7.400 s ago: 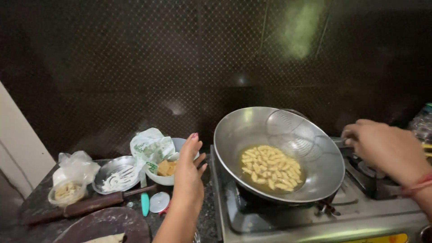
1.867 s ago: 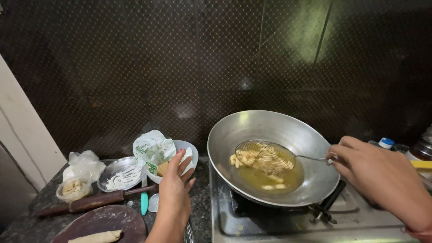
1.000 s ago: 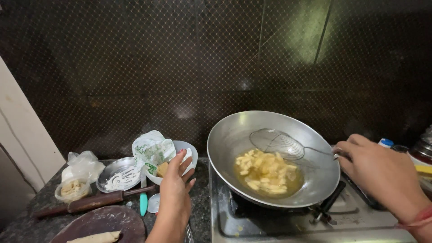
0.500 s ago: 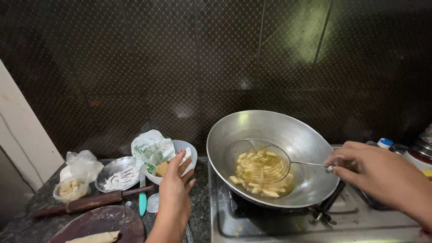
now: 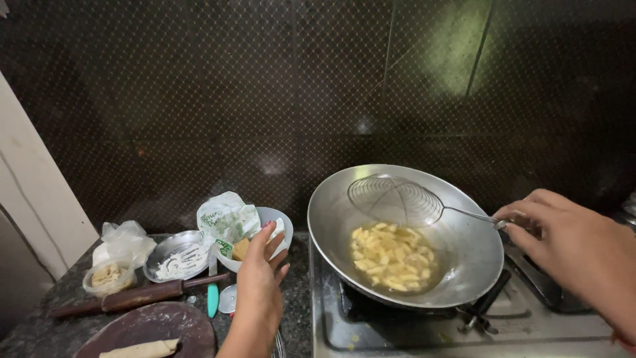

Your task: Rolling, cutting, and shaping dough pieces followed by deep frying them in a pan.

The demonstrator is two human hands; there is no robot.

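Skimmer [image 5: 395, 199], held by its wire handle in the pinching fingers of the right hand [image 5: 575, 248] at 3 o'clock, hangs lifted over the far side of the wok [image 5: 464, 258], above pale dough pieces [image 5: 392, 256] frying in oil. At 9 o'clock of the wok, the left hand [image 5: 258, 285] rests with fingers loosely spread against a white bowl [image 5: 273, 219], with a rolling pin [image 5: 142, 296], a floured plate [image 5: 177, 255] and a round board [image 5: 149, 328] farther toward 8 o'clock.

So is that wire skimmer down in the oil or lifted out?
Lifted out. The wire skimmer, held by the right hand, hangs empty above the pale pieces floating in oil in the wok.
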